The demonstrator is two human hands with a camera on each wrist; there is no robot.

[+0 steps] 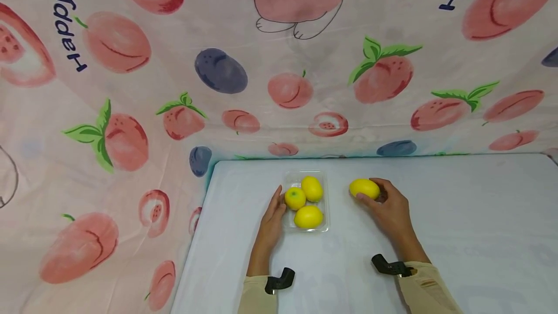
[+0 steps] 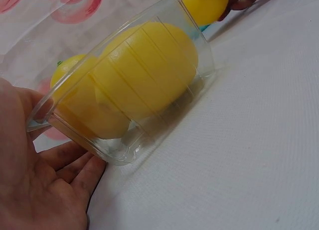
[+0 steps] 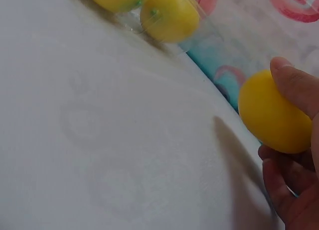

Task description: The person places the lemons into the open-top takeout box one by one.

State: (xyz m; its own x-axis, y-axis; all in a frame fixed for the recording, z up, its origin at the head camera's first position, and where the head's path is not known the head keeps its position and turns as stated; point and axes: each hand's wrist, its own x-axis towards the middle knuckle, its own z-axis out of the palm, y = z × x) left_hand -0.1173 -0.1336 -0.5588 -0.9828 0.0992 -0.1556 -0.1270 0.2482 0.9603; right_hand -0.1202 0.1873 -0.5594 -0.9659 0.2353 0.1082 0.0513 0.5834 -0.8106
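A clear plastic box (image 1: 325, 207) stands on the white table with three yellow lemons in it: one at the back right (image 1: 312, 188), one at the left (image 1: 295, 198) and one in front (image 1: 308, 217). My left hand (image 1: 272, 219) rests against the box's left side with its fingers extended; the left wrist view shows this hand (image 2: 50, 175) at the box's corner. To the right of the box, my right hand (image 1: 391, 210) grips another lemon (image 1: 363, 188) between thumb and fingers. In the right wrist view that lemon (image 3: 271, 113) is held above the tabletop, its shadow below.
The white table (image 1: 479, 236) reaches back to a fruit-printed cloth (image 1: 261, 125), which also hangs along the left side. Black wrist mounts (image 1: 280, 281) sit at both sleeves.
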